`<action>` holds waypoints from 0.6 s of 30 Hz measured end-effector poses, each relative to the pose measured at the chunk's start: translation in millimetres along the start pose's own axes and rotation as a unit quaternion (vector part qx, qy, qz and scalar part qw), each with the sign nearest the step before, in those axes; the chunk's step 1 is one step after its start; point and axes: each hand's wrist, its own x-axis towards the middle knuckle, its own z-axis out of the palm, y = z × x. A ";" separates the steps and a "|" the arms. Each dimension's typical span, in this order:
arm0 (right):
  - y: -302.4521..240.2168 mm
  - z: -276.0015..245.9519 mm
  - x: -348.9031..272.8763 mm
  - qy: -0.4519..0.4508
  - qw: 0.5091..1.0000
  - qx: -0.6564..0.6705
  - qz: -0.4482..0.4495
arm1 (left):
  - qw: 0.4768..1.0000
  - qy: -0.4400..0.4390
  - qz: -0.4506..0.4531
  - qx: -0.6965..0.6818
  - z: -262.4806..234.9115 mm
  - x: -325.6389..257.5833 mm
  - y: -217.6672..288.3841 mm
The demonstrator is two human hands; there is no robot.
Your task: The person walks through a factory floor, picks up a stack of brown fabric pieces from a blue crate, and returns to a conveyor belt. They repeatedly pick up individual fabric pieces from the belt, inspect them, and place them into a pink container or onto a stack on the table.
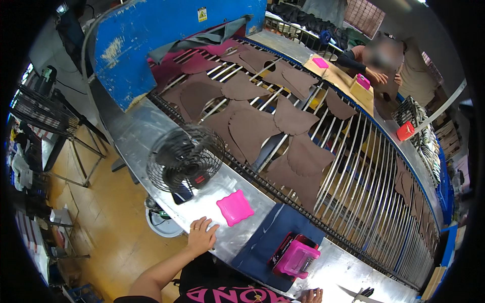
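The person's left hand (202, 236) rests at the near edge of the silver metal tabletop (336, 268), thumb apart from the lightly spread fingers. The right hand (312, 296) lies farther right along that edge, fingers bent; the picture's rim cuts it off, so whether they grip anything cannot be told. Just beside it lies a thin silver blade (351, 293). Behind, a translucent pink plastic box (298, 258) sits on a black-and-red case (277, 257), on a navy cloth (265, 230) spread across the tabletop. A bright pink, wavy-edged plastic square (235, 207) lies near the left hand, between the cloth and a round black caged fan (186, 159). Along the tabletop's far edge runs a curved conveyor of metal rods (348, 187), bearing dark brown, scalloped flat pieces (250, 123). Beyond its far edge, a co-worker (374, 63) holds a brown piece.
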 end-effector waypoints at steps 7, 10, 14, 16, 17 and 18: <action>-63.9 -24.5 33.3 0.068 0.997 -0.020 -0.013 | 0.992 -0.086 -0.092 -0.012 -6.3 2.5 18.4; -97.8 -23.3 48.0 0.096 0.995 -0.033 -0.025 | 0.993 -0.116 -0.028 -0.004 -18.8 0.6 14.9; -144.2 -21.9 69.0 0.105 0.992 -0.055 -0.036 | 0.989 -0.066 -0.047 -0.123 -65.7 -52.1 -6.8; -174.7 -19.1 72.4 0.106 0.992 -0.060 -0.041 | 0.983 -0.077 -0.081 -0.146 -93.0 -95.3 -31.7; -190.3 -14.0 73.3 0.109 0.992 -0.057 -0.039 | 0.962 -0.169 -0.134 -0.166 -112.1 -113.4 -49.3; -205.7 -10.0 73.7 0.109 0.992 -0.056 -0.037 | 0.946 -0.193 -0.187 -0.182 -121.7 -139.6 -70.6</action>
